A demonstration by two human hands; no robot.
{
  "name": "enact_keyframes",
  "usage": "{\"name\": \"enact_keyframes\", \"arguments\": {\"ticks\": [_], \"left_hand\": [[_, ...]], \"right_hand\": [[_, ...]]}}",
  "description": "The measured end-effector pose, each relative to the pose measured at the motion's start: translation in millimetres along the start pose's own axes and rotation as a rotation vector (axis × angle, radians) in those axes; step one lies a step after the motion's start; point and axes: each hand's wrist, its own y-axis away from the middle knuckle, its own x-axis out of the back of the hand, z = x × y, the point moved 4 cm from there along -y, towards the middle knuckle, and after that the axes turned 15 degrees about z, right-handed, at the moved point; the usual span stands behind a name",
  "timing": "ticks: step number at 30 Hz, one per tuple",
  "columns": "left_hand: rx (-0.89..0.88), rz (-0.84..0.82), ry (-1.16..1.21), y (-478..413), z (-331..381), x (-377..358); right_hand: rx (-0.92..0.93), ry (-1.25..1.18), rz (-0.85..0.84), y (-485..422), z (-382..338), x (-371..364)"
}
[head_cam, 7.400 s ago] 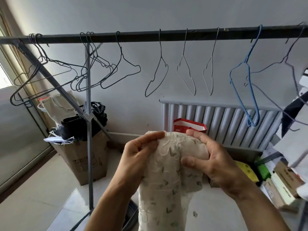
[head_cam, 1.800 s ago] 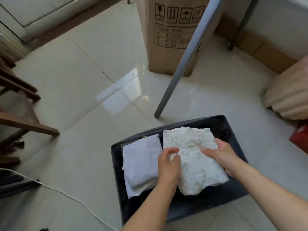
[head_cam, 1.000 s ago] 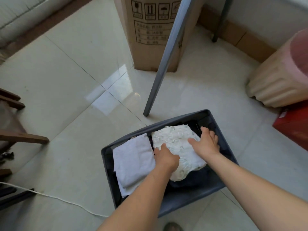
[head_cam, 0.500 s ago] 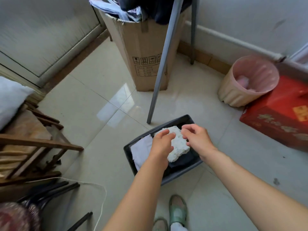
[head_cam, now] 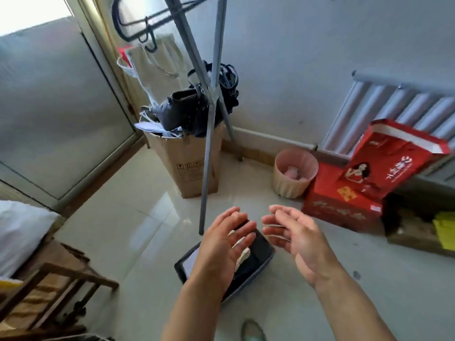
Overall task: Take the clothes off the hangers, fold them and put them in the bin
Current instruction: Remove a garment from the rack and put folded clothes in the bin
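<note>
While both hands are up off the bin (head_cam: 268,260) with nothing in them, left hand (head_cam: 221,244) and right hand (head_cam: 299,239) a little apart, fingers loose and spread, I'd say this garment is done. The folded cream piece (head_cam: 242,257) peeks out between the left fingers, lying inside the bin next to a white folded piece (head_cam: 190,260) at the left end

What I'd worry about from here:
- the bin sits on the floor just beside the rack leg (head_cam: 206,183), and a shoe (head_cam: 253,331) is near its front edge. Stepping forward to reach the rail could kick the bin and slide the folds apart
- knocking that leg could rattle the hangers (head_cam: 138,33) up top
- the cream piece looks soft and thick, so it may spring open unless something goes on top of it

Can't tell whether any clothes are left, since the hangers in view look bare and most of the rail is out of shot
</note>
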Motion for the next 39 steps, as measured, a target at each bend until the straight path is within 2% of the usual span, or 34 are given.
{"name": "enact_keyframes", "arguments": {"ticks": [8,18,28,34,39], "left_hand": [[-0.080,-0.248,-0.072,95,5,-47],[-0.035,-0.512,-0.217,172,-53,-123],[0.025,-0.707,-0.328,255,-174,-239],[0.070,-0.769,-0.384,337,-281,-331],[0.092,-0.807,-0.381,384,-332,-389]], "right_hand": [[0.246,-0.058,0.097,92,-63,64],[0.365,-0.223,0.427,149,-86,206],[0.405,-0.341,0.671,186,-100,395],[0.481,-0.285,0.704,206,-133,532],[0.551,-0.261,0.739,211,-172,616]]}}
